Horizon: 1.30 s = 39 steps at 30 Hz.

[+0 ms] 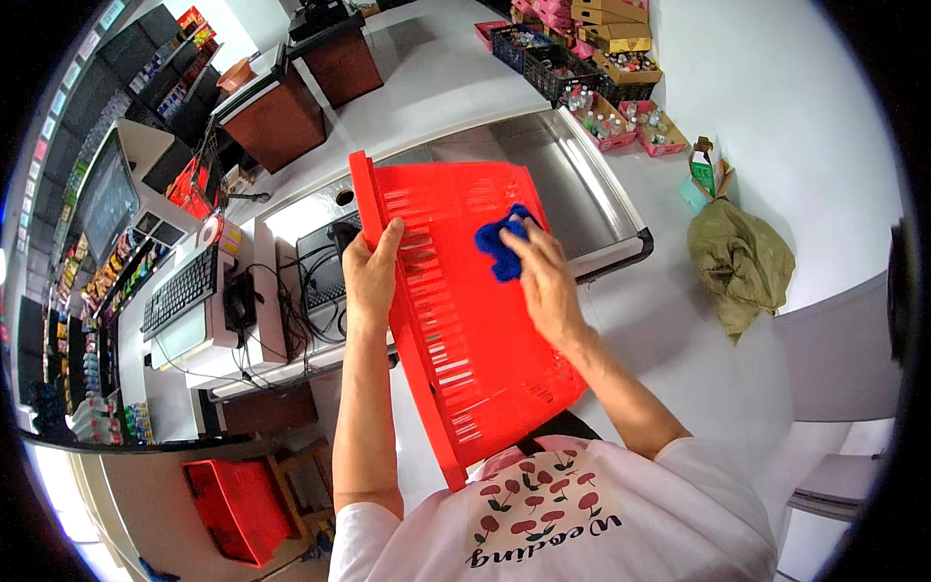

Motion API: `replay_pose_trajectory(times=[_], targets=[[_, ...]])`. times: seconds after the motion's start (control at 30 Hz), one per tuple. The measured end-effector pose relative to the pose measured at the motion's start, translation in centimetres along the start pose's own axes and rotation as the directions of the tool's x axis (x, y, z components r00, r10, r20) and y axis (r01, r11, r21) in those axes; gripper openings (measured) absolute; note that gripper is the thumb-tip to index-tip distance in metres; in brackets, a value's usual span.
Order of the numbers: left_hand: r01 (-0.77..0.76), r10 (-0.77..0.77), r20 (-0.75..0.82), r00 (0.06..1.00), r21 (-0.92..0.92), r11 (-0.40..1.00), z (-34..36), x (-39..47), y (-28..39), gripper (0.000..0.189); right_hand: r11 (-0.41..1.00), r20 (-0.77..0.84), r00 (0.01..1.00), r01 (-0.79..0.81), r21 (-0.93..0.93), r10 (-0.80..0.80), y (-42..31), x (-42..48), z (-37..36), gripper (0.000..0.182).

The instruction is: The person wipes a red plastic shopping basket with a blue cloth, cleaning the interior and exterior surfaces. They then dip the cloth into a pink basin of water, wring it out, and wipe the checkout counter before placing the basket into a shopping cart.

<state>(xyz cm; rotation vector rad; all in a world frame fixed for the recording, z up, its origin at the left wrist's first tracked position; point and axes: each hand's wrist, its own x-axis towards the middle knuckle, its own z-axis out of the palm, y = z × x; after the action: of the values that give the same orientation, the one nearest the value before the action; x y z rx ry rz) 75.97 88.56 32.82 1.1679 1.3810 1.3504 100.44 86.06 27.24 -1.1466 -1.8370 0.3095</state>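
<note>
A red plastic shopping basket point(473, 313) is tipped on its side in front of my chest, its thick rim facing left and its slotted wall showing. My left hand point(371, 273) grips that rim near the upper end, thumb lying over the edge. On the basket's outer surface, towards the right, my right hand point(542, 280) presses a crumpled blue cloth point(502, 244) with its fingertips. Part of the cloth is hidden under those fingers. The basket's inside cannot be seen from here.
Beyond the basket stretches a checkout counter with a stainless steel top point(574, 167). Tangled black cables point(305, 284), a keyboard point(180, 292) and a monitor point(109, 200) are at left. Another red basket point(240, 509) sits lower left. A green sack point(738, 254) rests against the right wall.
</note>
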Motion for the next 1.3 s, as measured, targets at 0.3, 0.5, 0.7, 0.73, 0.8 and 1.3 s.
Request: replay_pose_trajectory(times=[0.3,0.5,0.7,0.73,0.8,1.3], targets=[[0.194,-0.2,-0.02,0.98,-0.178,0.965,-1.2,-1.1,2.1,0.068,0.995,0.13,0.988,0.072,0.073,-0.081,-2.2,1.8,3.2,0.039],[0.185,-0.148,0.207,0.967,-0.173,0.967,-5.4,-14.8,-1.8,0.087,0.998,0.144,0.989,0.022,0.06,-0.031,-1.8,3.7,4.0,0.038],[0.007,-0.023,0.082,0.996,0.187,0.982,-1.8,-23.1,0.4,0.068,0.993,0.08,0.991,0.111,-0.032,-0.108,-1.0,4.4,4.7,0.031],[0.066,-0.072,0.032,0.997,0.162,0.985,-1.2,-23.2,0.1,0.061,0.992,0.079,0.99,0.12,-0.046,-0.116,-1.3,4.4,4.4,0.03],[0.175,-0.171,-0.05,0.984,0.097,0.98,-0.3,-22.8,-0.7,0.048,0.987,0.044,0.987,0.154,-0.044,-0.152,-2.8,3.8,3.9,0.025],[-0.009,0.002,-0.133,0.991,-0.058,0.998,-0.3,-23.1,-3.2,0.038,0.806,0.363,0.784,0.275,0.524,-0.504,-14.3,-2.7,0.4,0.037]])
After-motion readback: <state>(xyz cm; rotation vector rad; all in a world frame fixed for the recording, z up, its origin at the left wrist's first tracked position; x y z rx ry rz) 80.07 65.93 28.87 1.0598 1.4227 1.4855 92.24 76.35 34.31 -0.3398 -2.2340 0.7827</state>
